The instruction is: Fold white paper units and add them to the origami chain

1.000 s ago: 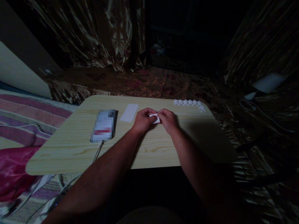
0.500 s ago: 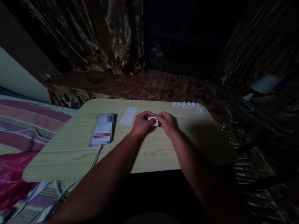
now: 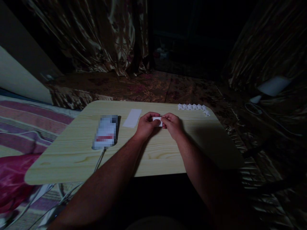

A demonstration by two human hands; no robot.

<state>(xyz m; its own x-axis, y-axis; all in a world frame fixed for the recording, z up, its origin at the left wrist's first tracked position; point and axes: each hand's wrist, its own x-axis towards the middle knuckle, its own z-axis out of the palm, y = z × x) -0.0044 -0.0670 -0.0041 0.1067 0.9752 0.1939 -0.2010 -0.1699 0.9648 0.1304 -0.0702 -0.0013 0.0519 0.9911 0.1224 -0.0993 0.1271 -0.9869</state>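
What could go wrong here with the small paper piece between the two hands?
The paper piece, pinched between the left hand and the right hand, might tear or slip in this dim light. The paper stars lie close to the far edge of the table; a nudge could push them off.

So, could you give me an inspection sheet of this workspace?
Surface: pale wooden table, dimly lit.
Job's things: small white paper piece, pinched over the table; paper strip lying flat; row of small white folded shapes near the far right corner.
Clutter: phone, left of the strip.
Hands: left hand and right hand both grip the paper piece.
Cables: cord runs from the phone off the near edge.
Surroundings: shiny dark curtains, striped blanket on the left.
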